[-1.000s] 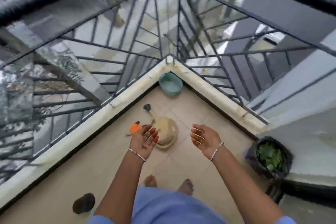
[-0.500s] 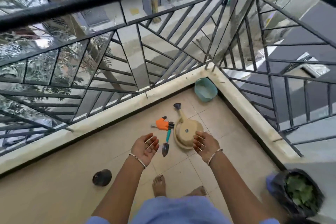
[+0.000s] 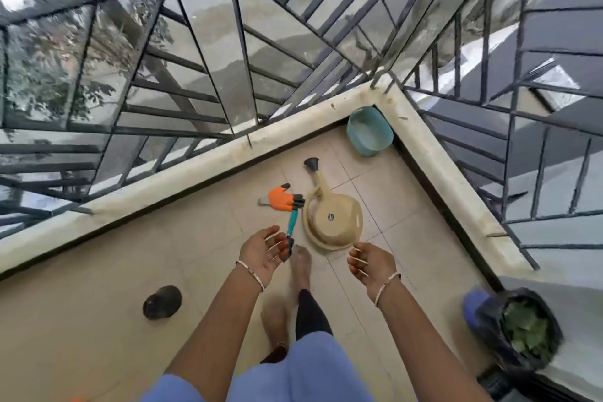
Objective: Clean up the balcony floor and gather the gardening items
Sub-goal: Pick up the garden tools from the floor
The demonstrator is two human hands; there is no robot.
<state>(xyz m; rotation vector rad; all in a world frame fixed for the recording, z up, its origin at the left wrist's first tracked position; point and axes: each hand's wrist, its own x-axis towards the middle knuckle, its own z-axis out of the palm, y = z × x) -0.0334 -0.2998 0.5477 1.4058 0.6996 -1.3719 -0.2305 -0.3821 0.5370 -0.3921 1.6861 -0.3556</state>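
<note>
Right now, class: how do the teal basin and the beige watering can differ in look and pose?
Colour: the basin is teal; the watering can is beige with a dark spout head. Shape: the basin is an open tub; the watering can has a round body and long spout. Pose: the basin leans tilted in the corner; the watering can lies flat on the tiles. Both rest on the floor.

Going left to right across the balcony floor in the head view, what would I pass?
Dark round lump → orange glove → watering can → black bag of greens.
</note>
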